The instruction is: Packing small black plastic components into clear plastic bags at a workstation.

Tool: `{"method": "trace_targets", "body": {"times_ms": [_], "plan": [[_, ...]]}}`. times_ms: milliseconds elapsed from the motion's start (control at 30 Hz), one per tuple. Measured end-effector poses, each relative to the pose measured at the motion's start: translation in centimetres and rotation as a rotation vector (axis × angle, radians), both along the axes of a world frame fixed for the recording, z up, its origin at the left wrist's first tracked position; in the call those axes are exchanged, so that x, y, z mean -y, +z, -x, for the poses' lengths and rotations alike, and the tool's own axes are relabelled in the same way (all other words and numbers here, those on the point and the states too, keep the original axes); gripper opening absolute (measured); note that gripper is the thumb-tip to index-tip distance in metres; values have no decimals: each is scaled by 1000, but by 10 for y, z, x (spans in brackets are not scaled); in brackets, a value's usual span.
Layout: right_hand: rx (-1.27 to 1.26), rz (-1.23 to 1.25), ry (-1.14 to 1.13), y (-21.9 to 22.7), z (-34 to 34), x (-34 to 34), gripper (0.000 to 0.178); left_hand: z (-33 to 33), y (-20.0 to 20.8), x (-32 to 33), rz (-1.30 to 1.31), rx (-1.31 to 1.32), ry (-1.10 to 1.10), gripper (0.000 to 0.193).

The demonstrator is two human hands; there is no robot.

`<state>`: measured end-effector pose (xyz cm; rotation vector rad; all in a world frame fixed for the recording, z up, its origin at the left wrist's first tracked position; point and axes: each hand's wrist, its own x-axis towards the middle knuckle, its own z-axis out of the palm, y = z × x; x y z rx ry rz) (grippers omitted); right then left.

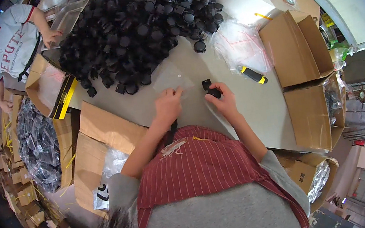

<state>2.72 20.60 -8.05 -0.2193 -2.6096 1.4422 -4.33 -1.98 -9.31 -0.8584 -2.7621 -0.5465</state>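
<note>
My right hand (pixel 224 101) pinches a small black plastic part (pixel 208 86) with a round end and a squarish end, just above the grey tabletop (pixel 259 109). My left hand (pixel 169 107) is closed at the near edge of a thin clear plastic bag (pixel 169 75), which lies flat on the table; its fingertips are partly hidden. Beyond both hands spreads a large heap of similar black parts (pixel 136 33). One loose black part (pixel 200 46) sits at the heap's right edge.
Right of my hands lie a stack of clear bags (pixel 240 45) and a yellow-and-black utility knife (pixel 254 75). Open cardboard boxes (pixel 290 48) stand at the right edge. At left are a box of bagged black parts (pixel 38 145) and another person (pixel 12 43) reaching toward the table.
</note>
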Motion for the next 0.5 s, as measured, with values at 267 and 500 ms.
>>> {"method": "trace_targets", "body": {"times_ms": [267,500], "plan": [[-109,131,272,29,-17,29,34,-1,-4,-13,-142,180,-27,24],[62,198,108,-11,-1,34,42,0,-11,-17,-293,263,30,26]]}}
